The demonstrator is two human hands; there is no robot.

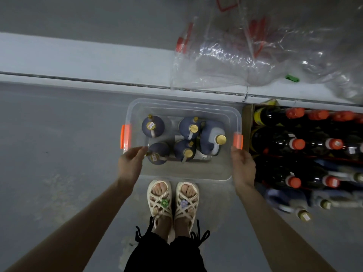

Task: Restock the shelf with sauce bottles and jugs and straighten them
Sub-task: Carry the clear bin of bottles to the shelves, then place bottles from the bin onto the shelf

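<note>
A clear plastic bin (233,114) sits on the grey floor (49,144), just near of a white ledge (78,59) and just far of the person's two cream sandals (160,199). It has two orange latches, one on its left end (125,136) and one on its right end (238,141). Inside stand five blue-grey jugs (153,125), all upright with gold caps. Two are in the far row, two in the near row, and a fifth, larger one (213,137) is at the right. The left hand (130,163) reaches to the bin's near-left rim with its fingers stretched out and relaxed, the fingertips at the rim just near of the left latch. The right hand (242,167) lies against the outside of the bin's right wall, just near of the right latch; whether its fingers hook the rim cannot be told. Just right of the bin, a cardboard box (247,122) holds dark bottles (275,142), with at least seven red caps showing. A few blurred gold-capped bottles (303,214) lie nearer on the right. One crumpled clear plastic bag (255,46) rests on the ledge at far right.
</note>
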